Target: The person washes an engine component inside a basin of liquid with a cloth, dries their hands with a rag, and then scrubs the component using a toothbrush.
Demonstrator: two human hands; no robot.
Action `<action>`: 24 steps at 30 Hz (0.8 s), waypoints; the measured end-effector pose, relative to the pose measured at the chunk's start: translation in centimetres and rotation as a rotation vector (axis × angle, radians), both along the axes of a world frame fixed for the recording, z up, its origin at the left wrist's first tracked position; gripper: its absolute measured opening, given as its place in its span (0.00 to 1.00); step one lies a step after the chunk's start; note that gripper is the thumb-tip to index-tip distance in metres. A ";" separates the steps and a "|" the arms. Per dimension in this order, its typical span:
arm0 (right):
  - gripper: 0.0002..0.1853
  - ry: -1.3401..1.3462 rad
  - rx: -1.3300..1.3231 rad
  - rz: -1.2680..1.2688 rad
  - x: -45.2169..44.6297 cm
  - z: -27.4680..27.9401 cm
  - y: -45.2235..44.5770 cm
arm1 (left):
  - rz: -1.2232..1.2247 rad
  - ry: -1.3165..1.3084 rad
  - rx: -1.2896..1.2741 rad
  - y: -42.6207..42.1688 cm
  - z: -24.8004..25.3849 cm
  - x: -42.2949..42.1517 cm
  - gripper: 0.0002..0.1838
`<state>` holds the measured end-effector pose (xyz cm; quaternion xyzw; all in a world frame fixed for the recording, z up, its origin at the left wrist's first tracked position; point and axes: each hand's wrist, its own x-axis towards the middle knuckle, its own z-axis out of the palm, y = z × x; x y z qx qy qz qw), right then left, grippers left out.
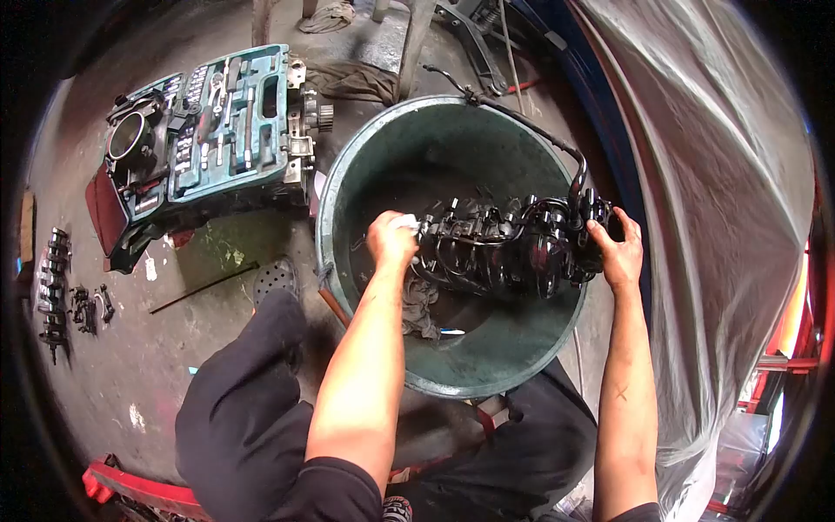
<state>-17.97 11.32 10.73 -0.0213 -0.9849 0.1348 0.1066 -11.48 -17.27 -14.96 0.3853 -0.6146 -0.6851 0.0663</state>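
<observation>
A glossy black intake manifold with hoses and fittings lies across the opening of a large green tub. My left hand is closed at its left end, next to something small and white that I cannot make out. The right end sits in the grip of my right hand, thumb on top and fingers around the far side. From that end a black hose runs up over the tub's far rim. Below the manifold a grey rag is inside the tub, near a small white-and-blue item.
At the left, an open teal socket set case rests on a metal block, with a round throttle-like part beside it. A camshaft-like part lies on the floor at far left. A grey cover hangs along the right.
</observation>
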 end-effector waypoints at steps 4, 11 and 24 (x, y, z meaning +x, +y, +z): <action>0.41 0.026 0.010 0.027 0.0 -0.4 0.3 | 0.267 -0.068 0.328 -0.1 2.7 1.3 0.19; 0.40 0.043 -0.004 0.052 -0.2 -0.6 0.4 | -0.280 0.058 0.096 2.3 3.2 -1.0 0.11; 0.45 0.042 -0.007 0.028 1.1 -0.3 -0.1 | 0.134 -0.054 0.045 2.3 3.4 1.2 0.05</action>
